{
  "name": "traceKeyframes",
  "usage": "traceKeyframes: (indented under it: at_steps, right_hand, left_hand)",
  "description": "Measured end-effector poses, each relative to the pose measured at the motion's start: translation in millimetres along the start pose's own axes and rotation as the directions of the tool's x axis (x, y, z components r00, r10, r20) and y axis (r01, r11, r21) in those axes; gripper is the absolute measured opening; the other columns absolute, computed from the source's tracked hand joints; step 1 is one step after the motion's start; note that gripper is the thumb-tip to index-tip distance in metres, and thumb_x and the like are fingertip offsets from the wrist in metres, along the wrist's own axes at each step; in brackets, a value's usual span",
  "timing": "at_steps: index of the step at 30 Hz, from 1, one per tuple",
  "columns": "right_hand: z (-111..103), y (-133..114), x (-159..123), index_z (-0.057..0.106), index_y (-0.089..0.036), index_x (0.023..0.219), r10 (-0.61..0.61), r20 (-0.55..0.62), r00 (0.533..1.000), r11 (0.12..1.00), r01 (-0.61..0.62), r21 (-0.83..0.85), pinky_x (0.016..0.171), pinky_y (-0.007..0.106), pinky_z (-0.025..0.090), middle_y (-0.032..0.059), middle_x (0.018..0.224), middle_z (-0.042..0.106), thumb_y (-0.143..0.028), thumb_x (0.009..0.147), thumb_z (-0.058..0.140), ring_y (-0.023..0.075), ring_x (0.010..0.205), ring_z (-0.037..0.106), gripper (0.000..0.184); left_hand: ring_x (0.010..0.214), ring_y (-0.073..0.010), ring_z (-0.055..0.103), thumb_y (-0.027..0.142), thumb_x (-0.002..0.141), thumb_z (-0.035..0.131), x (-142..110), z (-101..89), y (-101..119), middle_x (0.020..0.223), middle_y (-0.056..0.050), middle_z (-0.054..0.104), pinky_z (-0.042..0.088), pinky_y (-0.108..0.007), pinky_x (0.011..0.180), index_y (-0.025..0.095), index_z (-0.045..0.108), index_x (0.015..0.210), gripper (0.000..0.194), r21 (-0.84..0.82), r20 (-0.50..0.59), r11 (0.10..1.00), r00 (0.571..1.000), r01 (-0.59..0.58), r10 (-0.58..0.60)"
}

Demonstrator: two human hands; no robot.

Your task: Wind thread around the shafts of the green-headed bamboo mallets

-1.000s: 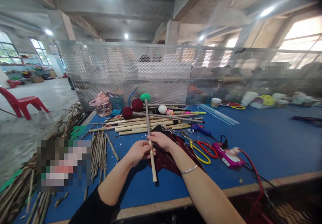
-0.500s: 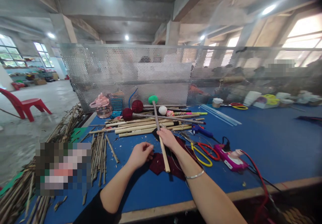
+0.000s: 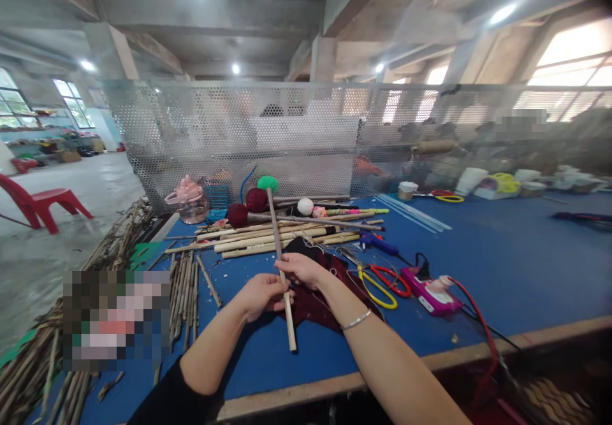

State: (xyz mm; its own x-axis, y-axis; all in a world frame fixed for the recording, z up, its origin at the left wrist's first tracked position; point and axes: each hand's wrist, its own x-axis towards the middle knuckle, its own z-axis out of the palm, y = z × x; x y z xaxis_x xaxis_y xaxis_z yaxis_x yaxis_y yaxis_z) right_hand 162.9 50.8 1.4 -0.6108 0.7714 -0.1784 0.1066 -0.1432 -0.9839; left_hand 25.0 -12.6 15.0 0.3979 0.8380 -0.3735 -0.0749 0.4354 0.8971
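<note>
A wooden stick with a green ball head [image 3: 268, 184] is held between my two hands, its pale lower end pointing toward me. My left hand [image 3: 264, 295] pinches the stick low down. Just above it, my right hand [image 3: 302, 268], with a silver bangle at the wrist, grips the same shaft. The upper shaft looks wrapped in something greyish. Dark red cloth [image 3: 310, 309] lies on the blue table [image 3: 268, 367] under my hands. Behind them are dark red balls [image 3: 257, 200] and a white ball [image 3: 305, 206] on sticks, with several pale wooden sticks [image 3: 258, 243].
Scissors with yellow and red handles [image 3: 377, 288], a blue glue gun [image 3: 377, 243] and a magenta power strip [image 3: 433, 294] lie to the right. Twigs [image 3: 184, 294] are at the left. A perforated metal screen [image 3: 229, 132] stands behind; a red chair [image 3: 52, 199] is beyond the table.
Half a second ago my left hand was off the stick while my right hand held it farther right. Now the stick has moved back left and my left hand grips it again.
</note>
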Motion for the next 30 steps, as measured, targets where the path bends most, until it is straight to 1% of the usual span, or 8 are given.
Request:
traceKeyframes:
  at_steps: [3, 8, 13, 15, 18, 22, 28, 30]
  right_hand:
    - [0, 5, 4, 0.046, -0.015, 0.071, -0.031, 0.019, 0.999, 0.999, 0.03, 0.024, 0.04, 0.019, 0.021, -0.0065, 0.046, 0.044, -0.044, 0.067, 0.06, 0.0045, 0.037, 0.032, 0.032]
    - [5, 11, 11, 0.051, -0.012, 0.067, -0.119, -0.076, 0.99, 0.993, 0.12, 0.014, 0.05, 0.02, 0.032, -0.0024, 0.057, 0.053, -0.044, 0.06, 0.066, 0.0071, 0.05, 0.044, 0.036]
    - [4, 0, 4, 0.048, -0.015, 0.072, -0.025, 0.038, 0.999, 0.996, 0.022, 0.086, 0.039, 0.018, 0.02, -0.0076, 0.048, 0.045, -0.042, 0.063, 0.065, 0.0026, 0.036, 0.029, 0.033]
    - [4, 0, 3, 0.049, -0.014, 0.072, -0.028, 0.041, 0.999, 0.996, 0.024, 0.082, 0.04, 0.018, 0.022, -0.0061, 0.049, 0.049, -0.041, 0.063, 0.065, 0.0033, 0.037, 0.034, 0.033]
    - [7, 6, 8, 0.051, -0.012, 0.069, -0.065, -0.022, 0.998, 0.997, 0.065, 0.039, 0.048, 0.019, 0.033, -0.0017, 0.055, 0.055, -0.04, 0.058, 0.069, 0.0069, 0.048, 0.046, 0.035]
    - [10, 10, 13, 0.051, -0.011, 0.066, -0.092, -0.061, 0.994, 0.996, 0.092, 0.001, 0.051, 0.02, 0.035, 0.0004, 0.06, 0.058, -0.04, 0.056, 0.07, 0.0085, 0.053, 0.049, 0.036]
    - [3, 0, 4, 0.048, -0.015, 0.073, -0.009, 0.039, 0.999, 0.998, 0.006, 0.07, 0.036, 0.018, 0.016, -0.0061, 0.051, 0.05, -0.041, 0.065, 0.063, 0.0021, 0.033, 0.03, 0.031]
    - [2, 2, 4, 0.049, -0.014, 0.071, -0.029, 0.034, 0.999, 0.998, 0.027, 0.061, 0.037, 0.017, 0.02, -0.0045, 0.053, 0.052, -0.041, 0.063, 0.065, 0.0028, 0.037, 0.036, 0.032]
  left_hand:
    - [0.063, -0.0116, 0.06, 0.035, 0.054, 0.071, 0, -1.4, -1, 0.068, -0.004, 0.062, 0.044, -0.02, 0.056, 0.013, 0.053, 0.077, 0.037, 0.012, 0.003, 1.0, 1.0, 0.024, -0.024]
    - [0.039, -0.0061, 0.046, 0.039, 0.052, 0.072, 10, -7.3, -10, 0.045, 0.005, 0.049, 0.039, -0.019, 0.043, 0.014, 0.046, 0.062, 0.038, 0.22, -0.226, 0.963, 0.952, -0.155, 0.205]
    - [0.055, -0.0089, 0.057, 0.038, 0.054, 0.071, 3, -8.1, -1, 0.062, -0.002, 0.059, 0.043, -0.02, 0.055, 0.012, 0.053, 0.07, 0.036, 0.055, -0.058, 0.997, 0.997, -0.053, 0.056]
    - [0.062, -0.011, 0.06, 0.038, 0.055, 0.07, 1, -8.4, 1, 0.071, -0.006, 0.062, 0.043, -0.02, 0.056, 0.012, 0.054, 0.076, 0.037, 0.034, -0.011, 0.999, 1.0, -0.015, 0.015]
    - [0.055, -0.0101, 0.057, 0.039, 0.054, 0.07, 5, -10.4, -4, 0.064, -0.002, 0.059, 0.042, -0.02, 0.052, 0.013, 0.052, 0.076, 0.039, 0.123, -0.087, 0.99, 0.993, -0.068, 0.079]
    - [0.043, -0.0061, 0.047, 0.037, 0.049, 0.073, 12, -12.7, -11, 0.049, 0.005, 0.049, 0.038, -0.019, 0.045, 0.013, 0.05, 0.068, 0.038, 0.222, -0.206, 0.962, 0.957, -0.16, 0.207]
    - [0.062, -0.0099, 0.059, 0.037, 0.055, 0.07, 3, -9.6, 1, 0.071, -0.004, 0.062, 0.042, -0.019, 0.055, 0.012, 0.055, 0.075, 0.035, -0.012, -0.06, 0.998, 0.997, -0.055, 0.054]
    - [0.064, -0.0109, 0.06, 0.037, 0.056, 0.069, 2, -9.4, 2, 0.074, -0.006, 0.063, 0.043, -0.019, 0.056, 0.012, 0.055, 0.076, 0.035, -0.019, -0.037, 1.0, 0.999, -0.022, 0.021]
